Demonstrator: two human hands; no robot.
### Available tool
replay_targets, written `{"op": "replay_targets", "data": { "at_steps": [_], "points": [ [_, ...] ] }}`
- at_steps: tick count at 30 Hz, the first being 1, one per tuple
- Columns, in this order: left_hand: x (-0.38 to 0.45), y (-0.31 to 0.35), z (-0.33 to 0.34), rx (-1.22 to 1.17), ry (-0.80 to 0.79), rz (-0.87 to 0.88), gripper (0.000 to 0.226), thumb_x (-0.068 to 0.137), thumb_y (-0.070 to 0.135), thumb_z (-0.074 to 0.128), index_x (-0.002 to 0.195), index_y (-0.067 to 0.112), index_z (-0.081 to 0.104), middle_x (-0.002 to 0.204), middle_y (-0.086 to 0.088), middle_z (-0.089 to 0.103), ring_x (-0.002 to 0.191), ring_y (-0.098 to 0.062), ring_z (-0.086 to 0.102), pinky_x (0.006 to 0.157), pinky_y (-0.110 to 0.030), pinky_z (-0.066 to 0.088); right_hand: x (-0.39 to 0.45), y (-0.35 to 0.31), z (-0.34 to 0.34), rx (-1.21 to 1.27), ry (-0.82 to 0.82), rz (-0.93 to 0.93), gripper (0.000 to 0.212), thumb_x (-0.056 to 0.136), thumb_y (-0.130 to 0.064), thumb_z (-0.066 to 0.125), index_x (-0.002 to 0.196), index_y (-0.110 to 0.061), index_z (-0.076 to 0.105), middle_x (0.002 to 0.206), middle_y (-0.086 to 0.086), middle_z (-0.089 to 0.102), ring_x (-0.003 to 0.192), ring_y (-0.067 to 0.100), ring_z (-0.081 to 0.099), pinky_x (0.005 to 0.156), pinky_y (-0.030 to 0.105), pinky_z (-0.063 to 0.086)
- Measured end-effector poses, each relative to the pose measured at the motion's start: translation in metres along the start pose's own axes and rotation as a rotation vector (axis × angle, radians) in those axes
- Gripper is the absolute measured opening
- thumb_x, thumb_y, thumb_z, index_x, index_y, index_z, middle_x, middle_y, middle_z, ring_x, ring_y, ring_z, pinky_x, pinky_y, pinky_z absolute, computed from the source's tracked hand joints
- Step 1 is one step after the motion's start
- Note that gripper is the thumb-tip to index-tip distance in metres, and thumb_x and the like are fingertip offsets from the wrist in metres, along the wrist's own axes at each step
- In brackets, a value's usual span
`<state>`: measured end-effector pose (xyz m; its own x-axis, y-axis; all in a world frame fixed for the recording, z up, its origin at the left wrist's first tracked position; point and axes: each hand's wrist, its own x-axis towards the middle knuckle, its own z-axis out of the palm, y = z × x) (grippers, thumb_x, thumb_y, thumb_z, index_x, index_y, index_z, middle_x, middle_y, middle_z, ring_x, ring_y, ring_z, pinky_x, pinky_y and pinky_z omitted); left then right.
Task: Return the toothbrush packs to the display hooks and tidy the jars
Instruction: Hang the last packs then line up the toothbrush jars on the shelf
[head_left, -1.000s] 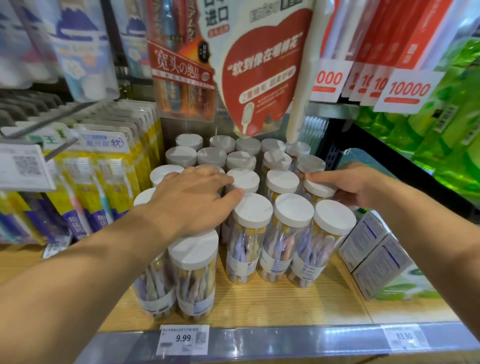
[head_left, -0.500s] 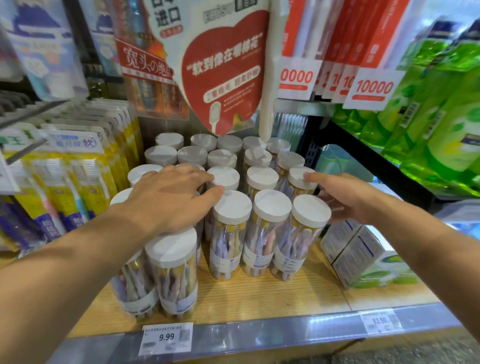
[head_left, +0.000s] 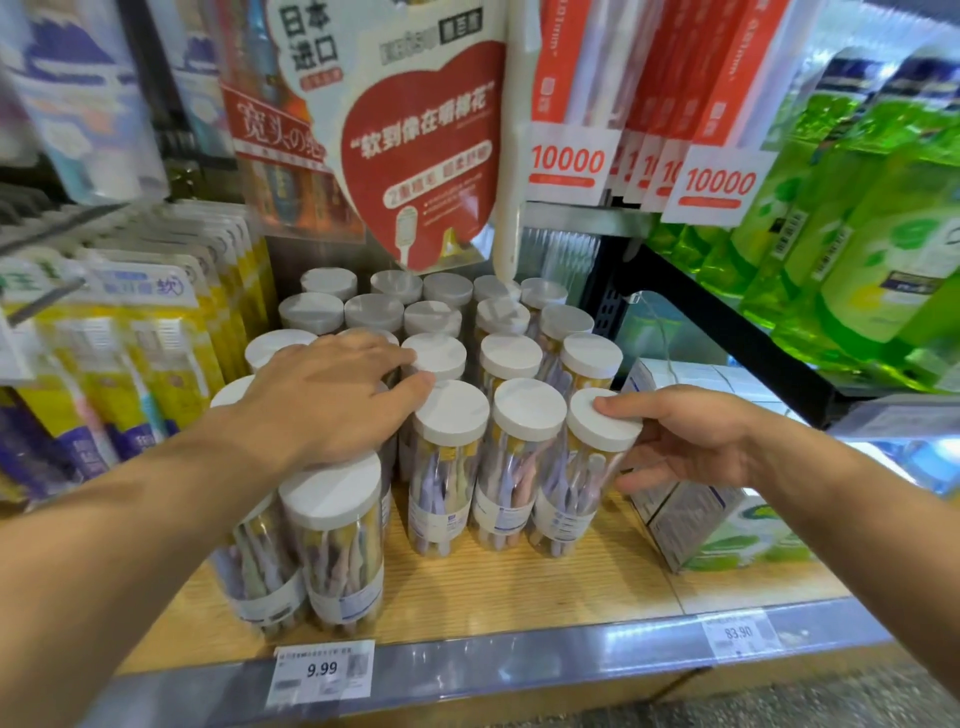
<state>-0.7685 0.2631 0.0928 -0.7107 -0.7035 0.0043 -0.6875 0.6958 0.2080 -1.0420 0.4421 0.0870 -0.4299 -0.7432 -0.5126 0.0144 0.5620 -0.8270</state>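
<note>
I am laying my left hand (head_left: 332, 395) flat, fingers spread and nearly straight, across the white lids of the jars (head_left: 441, 364) massed on the wooden shelf (head_left: 519, 587), pressing down rather than grasping, since these tall clear plastic tubs look light and tippy. Further right, I am gripping the front right jar (head_left: 582, 467) with my right hand (head_left: 691, 441), thumb on the lid rim and fingers curling round the smooth, probably slippery wall, judging a hold just under the stiff lid to be safest.
</note>
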Motion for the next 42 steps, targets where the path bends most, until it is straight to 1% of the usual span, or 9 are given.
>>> {"op": "replay_targets", "data": {
  "at_steps": [8,15,21,25,27,31,34,38,42],
  "points": [
    [-0.002,0.005,0.000,-0.025,0.013,0.006,0.066,0.096,0.072,0.026,0.153,0.041,0.037,0.164,0.014,0.030,0.151,-0.012,0.027,0.120,-0.046,0.028,-0.006,-0.002,-0.009,-0.022,0.071,0.001,0.044,0.083,-0.027,0.073,0.119,-0.001,0.069,0.112,0.023,0.075,0.114,0.041,0.069,0.106,0.056,0.049],
    [-0.003,0.012,-0.001,-0.013,0.112,0.178,0.069,0.080,0.079,0.033,0.132,0.042,0.060,0.135,0.014,0.056,0.127,-0.014,0.046,0.105,-0.042,0.041,-0.003,-0.002,-0.010,-0.045,0.099,0.018,0.039,0.092,-0.030,0.071,0.119,-0.002,0.070,0.108,0.020,0.077,0.101,0.034,0.074,0.093,0.050,0.060],
    [-0.005,0.016,-0.001,0.026,0.140,0.262,0.076,0.066,0.089,0.043,0.120,0.042,0.069,0.103,0.018,0.054,0.102,-0.011,0.047,0.088,-0.036,0.044,-0.004,-0.004,-0.007,-0.176,0.151,-0.009,0.038,0.093,-0.042,0.070,0.114,-0.010,0.073,0.103,0.010,0.079,0.098,0.027,0.073,0.094,0.047,0.058],
    [-0.007,0.016,-0.002,0.011,0.120,0.248,0.077,0.058,0.093,0.052,0.115,0.042,0.066,0.097,0.018,0.055,0.099,-0.010,0.050,0.080,-0.032,0.045,-0.014,-0.014,0.002,-0.447,0.423,-0.191,0.041,0.089,-0.052,0.070,0.113,-0.018,0.071,0.109,0.001,0.072,0.099,0.021,0.067,0.084,0.041,0.058],
    [-0.005,0.016,-0.001,0.041,0.131,0.226,0.073,0.056,0.093,0.054,0.107,0.043,0.062,0.093,0.017,0.056,0.097,-0.011,0.049,0.076,-0.033,0.045,-0.024,-0.020,0.012,-0.645,0.564,-0.377,0.050,0.088,-0.055,0.069,0.122,-0.019,0.068,0.116,-0.003,0.069,0.103,0.018,0.063,0.080,0.032,0.048],
    [-0.005,0.017,0.000,0.071,0.113,0.160,0.078,0.050,0.094,0.056,0.108,0.041,0.053,0.093,0.012,0.062,0.097,-0.018,0.052,0.073,-0.038,0.049,-0.042,-0.030,0.048,-0.928,0.429,-0.698,0.054,0.077,-0.063,0.072,0.115,-0.024,0.067,0.111,-0.010,0.064,0.103,0.012,0.055,0.078,0.028,0.042],
    [-0.005,0.025,0.003,0.105,0.097,0.116,0.083,0.047,0.093,0.061,0.111,0.041,0.048,0.095,0.005,0.061,0.099,-0.023,0.051,0.074,-0.038,0.047,-0.033,-0.029,0.068,-1.128,0.349,-0.659,0.070,0.058,-0.082,0.062,0.104,-0.030,0.058,0.105,-0.009,0.059,0.105,0.018,0.047,0.089,0.039,0.040],
    [-0.005,0.040,0.002,0.087,0.090,0.086,0.077,0.053,0.083,0.073,0.108,0.038,0.043,0.097,0.002,0.057,0.096,-0.025,0.051,0.072,-0.038,0.044,-0.019,-0.029,0.078,-1.273,0.443,-0.662,0.065,0.058,-0.078,0.069,0.090,-0.027,0.045,0.094,-0.006,0.050,0.097,0.020,0.041,0.081,0.035,0.025],
    [-0.006,0.044,0.001,0.075,0.094,0.069,0.070,0.059,0.074,0.078,0.102,0.034,0.040,0.091,0.003,0.053,0.090,-0.023,0.047,0.065,-0.035,0.036,-0.012,-0.031,0.084,-1.289,0.408,-0.547,0.063,0.062,-0.073,0.074,0.088,-0.025,0.043,0.086,-0.004,0.050,0.091,0.023,0.043,0.077,0.038,0.029]
  ]
}}
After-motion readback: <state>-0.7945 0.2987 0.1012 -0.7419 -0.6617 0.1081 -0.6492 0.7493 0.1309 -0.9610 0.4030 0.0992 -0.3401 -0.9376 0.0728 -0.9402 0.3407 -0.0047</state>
